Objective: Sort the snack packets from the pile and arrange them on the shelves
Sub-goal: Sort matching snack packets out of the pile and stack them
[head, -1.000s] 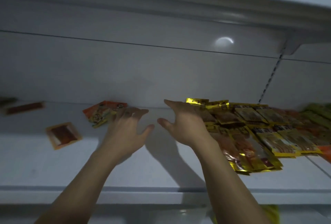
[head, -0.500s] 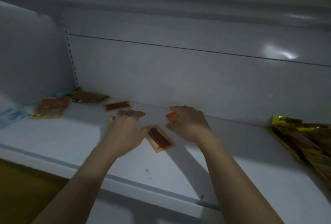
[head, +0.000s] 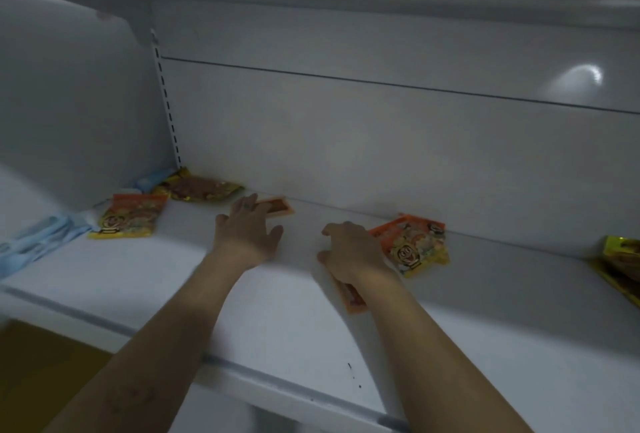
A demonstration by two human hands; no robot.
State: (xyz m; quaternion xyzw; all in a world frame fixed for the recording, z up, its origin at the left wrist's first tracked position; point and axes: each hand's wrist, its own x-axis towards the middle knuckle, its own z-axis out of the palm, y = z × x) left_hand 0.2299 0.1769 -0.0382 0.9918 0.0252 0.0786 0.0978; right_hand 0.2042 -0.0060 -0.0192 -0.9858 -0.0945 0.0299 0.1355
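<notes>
Both my hands reach onto a white shelf [head: 145, 280]. My left hand [head: 246, 233] lies flat, and its straight fingers touch a small orange packet [head: 278, 208] near the back wall. My right hand [head: 349, 252] rests palm down with loosely bent fingers on another small orange packet [head: 352, 297]. That packet peeks out from under the wrist. An orange and yellow packet with a cartoon face [head: 412, 245] lies just right of that hand. A matching packet [head: 130, 216] lies at the left.
A brown and gold packet [head: 201, 188] sits in the back left corner, with pale blue packets [head: 41, 242] beside it. Part of the yellow packet pile [head: 620, 259] shows at the far right. A slotted upright [head: 166, 96] and a side panel close off the left.
The view shifted left from the yellow pile. My left hand reached back to the small packet by the wall. My right hand let go of the cartoon-face packet and now covers the other small one.
</notes>
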